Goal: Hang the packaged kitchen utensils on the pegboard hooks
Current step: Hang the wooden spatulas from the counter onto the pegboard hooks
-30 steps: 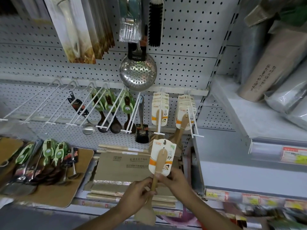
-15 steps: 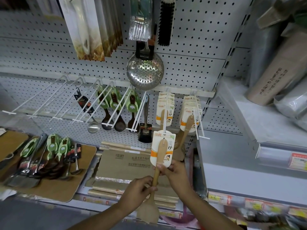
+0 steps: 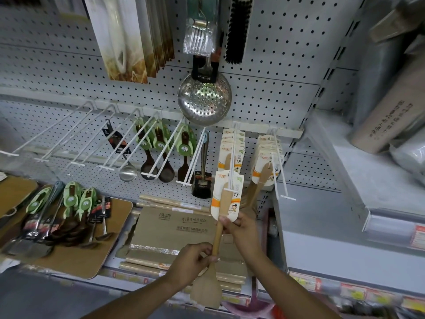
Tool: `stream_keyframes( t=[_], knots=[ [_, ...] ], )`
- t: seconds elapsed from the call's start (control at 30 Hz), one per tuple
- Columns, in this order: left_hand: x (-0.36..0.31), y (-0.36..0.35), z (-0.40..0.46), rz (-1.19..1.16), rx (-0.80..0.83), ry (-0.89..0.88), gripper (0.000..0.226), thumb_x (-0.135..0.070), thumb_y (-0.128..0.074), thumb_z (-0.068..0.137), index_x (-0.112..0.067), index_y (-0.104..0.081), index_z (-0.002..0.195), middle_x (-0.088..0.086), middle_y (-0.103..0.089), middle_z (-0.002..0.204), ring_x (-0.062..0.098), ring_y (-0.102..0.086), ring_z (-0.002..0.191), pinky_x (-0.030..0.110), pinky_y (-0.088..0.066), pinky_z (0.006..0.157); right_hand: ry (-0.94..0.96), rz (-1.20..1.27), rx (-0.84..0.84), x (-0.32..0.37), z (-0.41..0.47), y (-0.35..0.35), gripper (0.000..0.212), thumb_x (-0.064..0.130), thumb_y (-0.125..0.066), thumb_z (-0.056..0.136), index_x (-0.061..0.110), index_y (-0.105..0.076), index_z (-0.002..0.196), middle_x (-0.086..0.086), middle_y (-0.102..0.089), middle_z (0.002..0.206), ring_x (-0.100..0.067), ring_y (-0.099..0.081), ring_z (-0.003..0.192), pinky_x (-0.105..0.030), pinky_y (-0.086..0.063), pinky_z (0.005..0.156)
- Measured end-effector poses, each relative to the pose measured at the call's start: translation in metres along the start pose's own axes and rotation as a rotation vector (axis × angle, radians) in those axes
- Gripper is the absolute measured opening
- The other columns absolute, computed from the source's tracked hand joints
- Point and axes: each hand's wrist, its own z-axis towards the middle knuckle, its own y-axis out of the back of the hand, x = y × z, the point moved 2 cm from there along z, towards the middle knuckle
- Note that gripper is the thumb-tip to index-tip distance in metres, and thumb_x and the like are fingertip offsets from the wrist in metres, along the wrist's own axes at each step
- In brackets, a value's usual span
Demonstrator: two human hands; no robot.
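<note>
A white pegboard (image 3: 264,72) fills the upper and middle frame, crossed by a row of long white hooks (image 3: 76,132), several of them bare at the left. Below it, at lower left, a brown board (image 3: 89,256) on the shelf is covered with packaged green-carded and black-carded utensils (image 3: 69,217). A perforated steel skimmer (image 3: 204,97) is seen hanging at upper centre.

At centre frame a packaged wooden spatula (image 3: 219,229) is held upright, blade down. Its pale wood handle is backed by a white card (image 3: 226,199) with an orange band and a small cartoon figure. The card's top is met by the tip of a centre hook (image 3: 231,173), behind which more of the same cards (image 3: 231,148) are hung.

The handle is pinched low by the left hand (image 3: 190,263), its grip closed on the wood. The card's lower edge is gripped by the right hand (image 3: 243,231), fingers closed around it.

Compared with half a second ago, the card is placed higher and closer to the hook tip, which now overlaps its top; both hands are raised with it.
</note>
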Motion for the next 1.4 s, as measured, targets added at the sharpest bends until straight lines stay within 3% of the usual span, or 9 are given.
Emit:
stream_keyframes(
  t=[0.17,0.4,0.67,0.77,0.87,0.97,1.03,1.17,1.4],
  knots=[
    [0.002,0.008,0.026,-0.016,-0.039,0.049,0.026,-0.047,-0.064,0.079,-0.027,-0.072,0.093,-0.01,-0.072,0.086,0.018,-0.071,0.075,0.037,-0.058,0.076,-0.012,0.008,-0.02,0.008,0.027,-0.004,0.012,0.004,-0.066,0.089,0.007,-0.07,0.1,-0.004,-0.077,0.085,-0.019,-0.074,0.078,-0.026,-0.057,0.062],
    [-0.003,0.016,0.059,0.044,-0.036,0.051,0.004,-0.018,-0.069,0.092,-0.015,-0.071,0.093,-0.001,-0.071,0.091,0.017,-0.07,0.072,0.033,-0.056,0.075,0.002,-0.069,-0.072,0.016,0.058,-0.006,0.013,0.001,-0.067,0.088,0.002,-0.068,0.101,0.009,-0.074,0.067,-0.006,-0.071,0.064,-0.019,-0.054,0.056],
    [-0.012,0.02,0.076,0.115,-0.063,0.058,0.012,-0.018,-0.066,0.093,-0.027,-0.065,0.086,-0.01,-0.066,0.084,0.011,-0.065,0.075,0.029,-0.054,0.075,-0.063,-0.176,-0.114,0.016,0.087,-0.003,0.02,0.008,-0.071,0.086,0.028,-0.071,0.084,0.006,-0.074,0.073,-0.01,-0.07,0.064,-0.029,-0.059,0.062],
    [-0.017,0.022,0.077,0.152,-0.104,0.038,0.022,-0.021,-0.063,0.094,-0.027,-0.065,0.116,-0.007,-0.07,0.105,0.008,-0.064,0.087,0.026,-0.053,0.081,-0.072,-0.178,-0.115,0.014,0.089,-0.002,0.013,0.008,-0.069,0.088,0.016,-0.068,0.098,0.001,-0.072,0.085,-0.014,-0.068,0.07,-0.023,-0.057,0.059],
    [-0.018,0.03,0.071,0.234,-0.172,0.004,0.052,-0.027,-0.064,0.094,-0.027,-0.047,0.143,-0.008,-0.064,0.128,0.013,-0.065,0.107,0.026,-0.05,0.092,-0.042,-0.337,-0.097,0.008,0.085,-0.001,0.031,0.022,-0.076,0.083,0.012,-0.063,0.109,0.003,-0.072,0.093,-0.016,-0.068,0.085,-0.036,-0.056,0.077],
    [-0.008,0.05,0.058,0.24,-0.231,-0.04,0.053,-0.027,-0.064,0.094,-0.032,-0.045,0.143,-0.011,-0.066,0.126,0.007,-0.063,0.113,0.025,-0.05,0.099,0.023,-0.478,-0.012,0.002,0.071,-0.004,0.022,0.007,-0.07,0.086,0.003,-0.062,0.107,0.0,-0.068,0.095,-0.012,-0.063,0.087,-0.023,-0.047,0.076],
    [-0.002,0.072,0.043,0.23,-0.248,-0.09,0.051,-0.024,-0.062,0.095,-0.037,-0.047,0.141,-0.015,-0.067,0.123,0.0,-0.062,0.111,0.021,-0.05,0.098,0.082,-0.641,0.077,0.001,0.06,-0.012,0.014,0.006,-0.063,0.09,0.015,-0.062,0.101,0.007,-0.065,0.096,-0.005,-0.06,0.088,-0.008,-0.043,0.075],
    [0.015,0.119,0.005,0.308,-0.274,-0.192,0.039,-0.029,-0.06,0.097,-0.036,-0.055,0.135,-0.017,-0.063,0.13,0.0,-0.059,0.116,0.021,-0.048,0.1,0.24,-0.81,0.27,-0.001,0.049,-0.043,0.022,0.025,-0.064,0.092,0.031,-0.059,0.113,0.016,-0.06,0.114,-0.005,-0.059,0.105,-0.031,-0.052,0.094],
    [0.052,0.21,-0.085,0.406,-0.351,-0.227,0.035,-0.042,-0.058,0.098,-0.039,-0.056,0.133,-0.027,-0.053,0.134,-0.003,-0.054,0.121,0.024,-0.047,0.101,0.553,-0.966,0.574,0.016,0.018,-0.157,0.035,0.022,-0.06,0.093,0.026,-0.056,0.127,0.009,-0.057,0.126,-0.007,-0.05,0.118,-0.021,-0.038,0.099]
  ],
)
